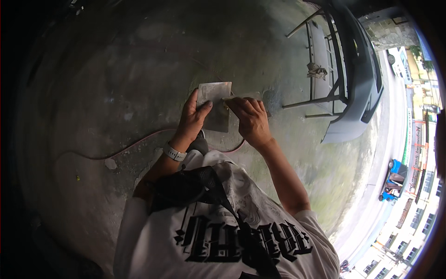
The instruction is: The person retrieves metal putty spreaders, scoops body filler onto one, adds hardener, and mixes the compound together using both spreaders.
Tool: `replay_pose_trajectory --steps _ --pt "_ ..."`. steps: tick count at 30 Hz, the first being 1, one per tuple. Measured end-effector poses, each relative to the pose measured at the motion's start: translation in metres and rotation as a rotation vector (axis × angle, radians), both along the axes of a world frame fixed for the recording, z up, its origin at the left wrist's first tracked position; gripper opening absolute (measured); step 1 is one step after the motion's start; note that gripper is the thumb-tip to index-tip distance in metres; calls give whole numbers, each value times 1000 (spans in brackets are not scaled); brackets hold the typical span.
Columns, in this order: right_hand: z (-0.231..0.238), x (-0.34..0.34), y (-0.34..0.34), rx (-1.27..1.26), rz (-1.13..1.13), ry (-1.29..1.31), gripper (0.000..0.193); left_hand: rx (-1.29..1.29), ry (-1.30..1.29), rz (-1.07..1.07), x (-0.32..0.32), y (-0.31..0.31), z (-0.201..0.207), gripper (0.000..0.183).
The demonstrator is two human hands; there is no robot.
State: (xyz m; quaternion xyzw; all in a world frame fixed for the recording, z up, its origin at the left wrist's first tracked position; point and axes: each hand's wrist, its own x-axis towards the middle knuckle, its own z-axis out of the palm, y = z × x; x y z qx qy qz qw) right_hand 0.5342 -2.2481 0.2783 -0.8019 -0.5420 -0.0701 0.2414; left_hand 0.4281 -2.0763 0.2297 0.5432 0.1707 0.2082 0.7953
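My left hand (189, 122) grips a flat, grey, rectangular plate (214, 118) by its left side, with the thumb lying across its face. Close against the plate's right edge is my right hand (253, 122), its fingers bent and pinched together. A thin, light edge shows at those fingertips over the plate; what it belongs to is too small to make out. Both hands are in front of my body, above the floor. A pale watch is strapped on my left wrist.
A grey car bumper (349, 118) rests on a metal stand (309, 101) at the right, with crumpled material (317, 70) on a pale panel. A reddish hose (139, 140) runs across the concrete floor. Beyond lies a street with a blue three-wheeler (394, 179).
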Motion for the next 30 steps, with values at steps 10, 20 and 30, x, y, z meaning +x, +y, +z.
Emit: replay_pose_trajectory --steps 10,20,30 --pt "29 154 105 -135 78 382 52 548 62 -53 167 136 15 31" --pt "-16 298 191 260 -80 5 65 -501 -13 -268 351 206 32 44" --pt "-10 546 232 211 -181 -67 60 -484 -57 -173 541 276 36 44"
